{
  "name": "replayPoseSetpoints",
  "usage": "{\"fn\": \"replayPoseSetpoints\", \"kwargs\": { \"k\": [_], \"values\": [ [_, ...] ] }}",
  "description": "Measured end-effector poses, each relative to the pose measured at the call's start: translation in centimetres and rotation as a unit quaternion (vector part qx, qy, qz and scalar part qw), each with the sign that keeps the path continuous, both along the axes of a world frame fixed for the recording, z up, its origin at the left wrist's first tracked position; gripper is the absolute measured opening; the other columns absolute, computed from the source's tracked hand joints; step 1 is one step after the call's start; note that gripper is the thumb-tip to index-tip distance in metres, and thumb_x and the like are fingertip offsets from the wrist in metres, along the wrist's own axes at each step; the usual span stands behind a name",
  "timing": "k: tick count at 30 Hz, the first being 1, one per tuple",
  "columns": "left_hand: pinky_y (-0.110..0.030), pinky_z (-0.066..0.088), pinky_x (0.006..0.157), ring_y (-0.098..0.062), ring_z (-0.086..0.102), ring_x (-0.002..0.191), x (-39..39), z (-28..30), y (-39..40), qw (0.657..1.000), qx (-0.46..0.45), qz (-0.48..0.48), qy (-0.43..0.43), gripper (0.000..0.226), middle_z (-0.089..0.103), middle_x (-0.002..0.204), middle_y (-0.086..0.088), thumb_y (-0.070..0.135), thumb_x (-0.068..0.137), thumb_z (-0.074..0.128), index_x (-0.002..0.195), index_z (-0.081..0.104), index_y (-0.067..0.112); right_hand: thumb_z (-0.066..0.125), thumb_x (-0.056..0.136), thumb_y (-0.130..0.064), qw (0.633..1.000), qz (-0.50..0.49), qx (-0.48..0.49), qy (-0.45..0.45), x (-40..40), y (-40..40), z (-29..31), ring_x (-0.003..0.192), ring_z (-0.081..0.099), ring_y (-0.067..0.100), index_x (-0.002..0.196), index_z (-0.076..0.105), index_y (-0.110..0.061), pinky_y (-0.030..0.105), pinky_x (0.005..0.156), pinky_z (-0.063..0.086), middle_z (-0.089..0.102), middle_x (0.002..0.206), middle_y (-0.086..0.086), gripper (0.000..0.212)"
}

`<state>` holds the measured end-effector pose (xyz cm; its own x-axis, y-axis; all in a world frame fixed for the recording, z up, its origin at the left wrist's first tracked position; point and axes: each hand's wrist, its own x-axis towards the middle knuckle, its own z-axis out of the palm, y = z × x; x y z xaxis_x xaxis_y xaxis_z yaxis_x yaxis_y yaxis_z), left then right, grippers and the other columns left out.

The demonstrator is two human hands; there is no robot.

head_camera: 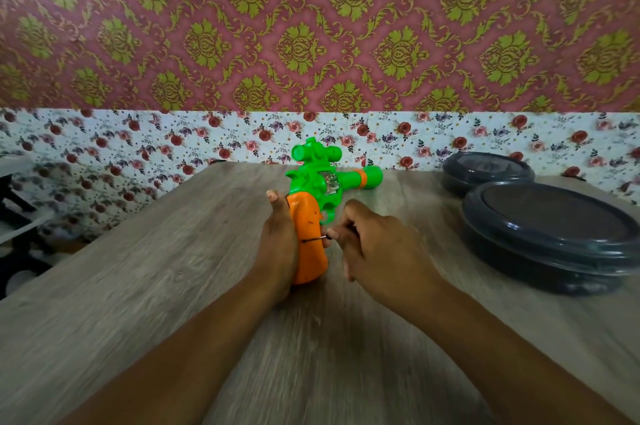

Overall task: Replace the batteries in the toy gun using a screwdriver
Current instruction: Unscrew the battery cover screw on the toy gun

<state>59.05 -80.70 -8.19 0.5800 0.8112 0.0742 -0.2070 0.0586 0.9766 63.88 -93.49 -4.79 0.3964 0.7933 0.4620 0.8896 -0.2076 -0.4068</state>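
Steadying the toy gun (313,216), the left hand (277,244) clasps its orange grip; the right hand (377,251) pinches the screwdriver (315,239), best kept square to the screw.

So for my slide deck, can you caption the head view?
Left hand holds the toy gun while the right hand drives a screwdriver into its grip.

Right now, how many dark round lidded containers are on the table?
2: a near container at the table's right edge, and a far container just behind it by the wall. None visible elsewhere.
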Motion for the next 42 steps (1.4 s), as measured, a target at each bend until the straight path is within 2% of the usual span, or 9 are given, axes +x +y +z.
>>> {"fn": "replayPoseSetpoints", "kwargs": {
  "k": [4,7,10,13,17,22,32,39,42],
  "values": [
    [-0.031,0.052,0.063,-0.004,0.064,0.044,0.4,0.0,0.3,1.0,-0.024,-0.004,-0.01,0.051,0.067,0.05,0.01,0.057,0.094,0.009,0.098,0.048,0.024,0.043,0.095,-0.033,1.0,0.011,0.01,0.009,0.2,0.1,0.0,0.064,0.059,0.022,0.084,0.041,-0.022,0.04,0.063,0.049,0.064,0.069,0.003,0.016],
    [-0.021,0.049,0.049,0.0,0.058,0.038,1.0,-0.2,0.6,1.0,-0.018,0.007,-0.009,0.059,0.072,0.072,-0.016,0.051,0.098,0.011,0.104,0.057,0.014,0.034,0.096,-0.041,0.999,-0.01,0.001,-0.052,0.1,0.0,-0.2,0.059,0.05,0.02,0.089,0.039,-0.024,0.031,0.049,0.037,0.048,0.061,-0.005,0.02],
    [-0.026,0.055,0.059,-0.005,0.066,0.049,0.7,-0.4,0.4,0.998,-0.047,-0.003,-0.029,0.057,0.071,0.065,-0.001,0.057,0.094,0.012,0.111,0.053,0.021,0.025,0.096,-0.047,0.996,-0.031,-0.036,-0.081,0.1,-0.2,-0.2,0.06,0.043,0.018,0.088,0.037,-0.021,0.025,0.046,0.024,0.04,0.064,-0.005,0.03],
    [-0.016,0.049,0.045,0.001,0.061,0.042,0.7,-0.4,0.7,0.998,-0.048,0.011,-0.033,0.06,0.066,0.09,-0.019,0.049,0.098,0.011,0.128,0.047,0.011,0.02,0.096,-0.047,0.991,-0.046,-0.069,-0.103,-0.1,-0.4,-0.3,0.06,0.04,0.017,0.081,0.036,-0.021,0.023,0.047,0.022,0.034,0.061,-0.007,0.034],
    [-0.032,0.052,0.071,-0.002,0.063,0.047,0.7,-0.6,1.0,0.999,-0.032,0.01,-0.005,0.064,0.068,0.054,0.004,0.057,0.095,0.009,0.125,0.049,0.018,0.031,0.097,-0.042,0.996,-0.021,-0.046,-0.069,0.0,-0.1,-0.3,0.063,0.041,0.015,0.079,0.037,-0.024,0.022,0.048,0.024,0.038,0.064,-0.009,0.026],
    [-0.033,0.051,0.068,-0.007,0.065,0.046,0.5,-0.4,0.8,0.999,-0.035,0.012,-0.004,0.059,0.068,0.05,0.007,0.058,0.094,0.009,0.089,0.057,0.024,0.051,0.091,-0.035,1.0,0.001,-0.005,0.007,0.0,-0.1,0.0,0.062,0.059,0.013,0.075,0.052,-0.023,0.03,0.062,0.049,0.062,0.066,-0.004,0.02],
    [-0.027,0.051,0.058,-0.006,0.064,0.045,0.5,-1.0,1.1,1.0,-0.021,0.009,0.007,0.071,0.067,0.05,0.005,0.06,0.093,0.009,0.116,0.056,0.011,0.042,0.093,-0.038,0.997,0.024,0.005,0.074,-0.1,0.1,-0.3,0.066,0.059,0.019,0.087,0.049,-0.016,0.04,0.065,0.05,0.062,0.072,-0.002,0.024],
    [-0.044,0.053,0.081,-0.014,0.068,0.059,0.7,-1.3,1.4,1.0,-0.007,0.022,-0.004,0.075,0.072,0.066,-0.001,0.066,0.089,0.011,0.121,0.054,0.013,0.037,0.094,-0.041,0.999,-0.027,-0.004,-0.027,-0.2,0.2,-0.7,0.056,0.045,0.016,0.083,0.044,-0.02,0.029,0.047,0.03,0.043,0.06,-0.007,0.025],
    [-0.03,0.05,0.065,-0.004,0.065,0.051,0.3,-1.3,1.3,0.999,0.011,0.034,0.013,0.07,0.066,0.059,0.005,0.059,0.094,0.01,0.12,0.055,0.012,0.051,0.091,-0.031,0.999,0.01,0.031,0.008,-0.5,0.1,-0.4,0.061,0.057,0.013,0.082,0.047,-0.024,0.031,0.056,0.046,0.061,0.069,-0.005,0.012]
  ]
}}
